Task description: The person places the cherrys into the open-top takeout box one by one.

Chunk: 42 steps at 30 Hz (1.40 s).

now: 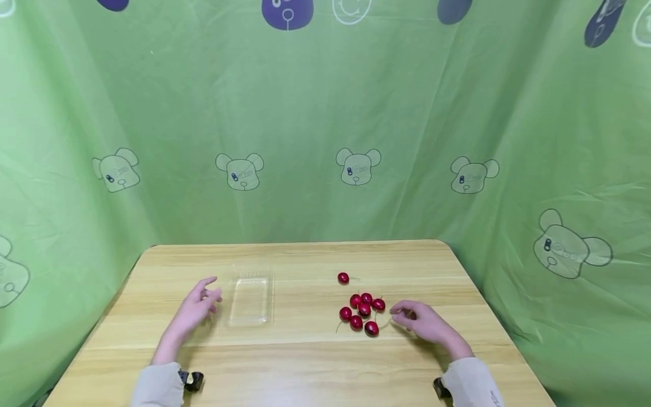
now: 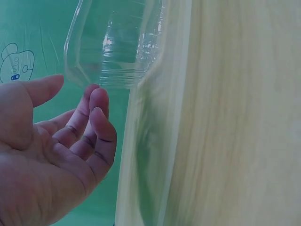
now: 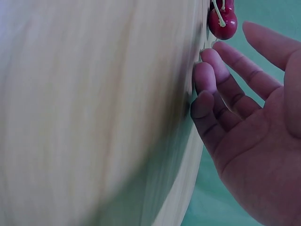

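My left hand (image 1: 195, 308) hovers just left of a clear plastic box (image 1: 249, 302), its fingers loosely bent and holding nothing. In the left wrist view the box (image 2: 124, 47) lies beyond the fingertips (image 2: 99, 101); whether they touch it I cannot tell. On the table's right half, several dark red cherries with thin stems form a loose cluster. My right hand (image 1: 424, 321) is beside the cluster's right edge, close to a cherry (image 1: 378, 305) and a lower cherry (image 1: 372, 328). Its relaxed fingers hold nothing; in the right wrist view a cherry (image 3: 223, 23) appears beyond the fingertips.
A single cherry (image 1: 343, 278) lies apart, behind the cluster. Everything stands on a light wooden table (image 1: 300, 367) with rounded far corners. Green curtains (image 1: 305, 209) with bear-head prints close off the back and both sides.
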Tool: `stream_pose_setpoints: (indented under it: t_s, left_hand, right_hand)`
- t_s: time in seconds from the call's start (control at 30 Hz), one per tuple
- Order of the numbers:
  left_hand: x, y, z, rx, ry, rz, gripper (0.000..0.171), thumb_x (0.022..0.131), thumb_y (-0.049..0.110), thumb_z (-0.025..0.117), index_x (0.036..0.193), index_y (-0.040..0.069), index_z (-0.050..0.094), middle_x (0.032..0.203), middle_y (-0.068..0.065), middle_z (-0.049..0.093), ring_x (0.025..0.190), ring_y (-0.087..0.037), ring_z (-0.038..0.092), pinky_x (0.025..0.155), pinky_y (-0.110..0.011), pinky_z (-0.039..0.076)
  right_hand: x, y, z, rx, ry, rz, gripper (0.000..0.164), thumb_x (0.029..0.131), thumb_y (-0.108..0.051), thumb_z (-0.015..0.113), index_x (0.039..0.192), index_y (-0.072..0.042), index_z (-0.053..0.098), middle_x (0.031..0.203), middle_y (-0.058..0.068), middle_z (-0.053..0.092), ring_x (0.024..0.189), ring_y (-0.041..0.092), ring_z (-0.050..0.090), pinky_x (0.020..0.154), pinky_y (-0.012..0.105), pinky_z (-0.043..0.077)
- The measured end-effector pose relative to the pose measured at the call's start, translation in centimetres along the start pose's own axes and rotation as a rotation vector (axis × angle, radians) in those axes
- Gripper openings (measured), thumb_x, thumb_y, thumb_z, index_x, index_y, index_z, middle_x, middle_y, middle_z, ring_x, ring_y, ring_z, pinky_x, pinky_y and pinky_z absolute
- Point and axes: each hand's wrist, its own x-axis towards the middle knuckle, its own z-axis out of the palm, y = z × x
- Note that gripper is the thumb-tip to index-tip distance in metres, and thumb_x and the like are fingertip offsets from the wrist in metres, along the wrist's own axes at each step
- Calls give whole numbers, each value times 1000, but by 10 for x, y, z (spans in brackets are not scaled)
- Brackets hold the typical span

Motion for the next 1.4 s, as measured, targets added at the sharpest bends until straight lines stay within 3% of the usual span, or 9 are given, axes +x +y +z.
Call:
stream_pose_setpoints:
  t_s: [0.37, 0.83, 1.4]
  left_hand:
    - [2, 1, 9, -19, -7, 30, 59, 107, 17, 58, 158, 1, 33, 115, -25, 66, 85, -25, 66, 70, -31, 58]
    - [5, -1, 12, -50, -13, 17, 57, 106, 17, 59, 156, 2, 37, 109, -20, 66, 83, -23, 64, 68, -30, 57]
    - [10, -4, 14, -52, -3, 6, 55, 106, 16, 59, 156, 3, 39, 106, -22, 67, 78, -20, 63, 64, -29, 55]
  right_hand:
    - [3, -1, 0, 8, -18, -23, 29, 94, -22, 75, 117, -4, 71, 95, 4, 64, 85, 17, 56, 71, 24, 50]
    - [3, -1, 4, 25, -21, -25, 22, 92, -17, 76, 110, -5, 72, 92, 4, 64, 83, 17, 56, 70, 24, 50]
    - [5, 1, 7, -31, -5, -56, 7, 90, -17, 79, 95, -14, 75, 83, -2, 64, 75, 10, 55, 67, 23, 47]
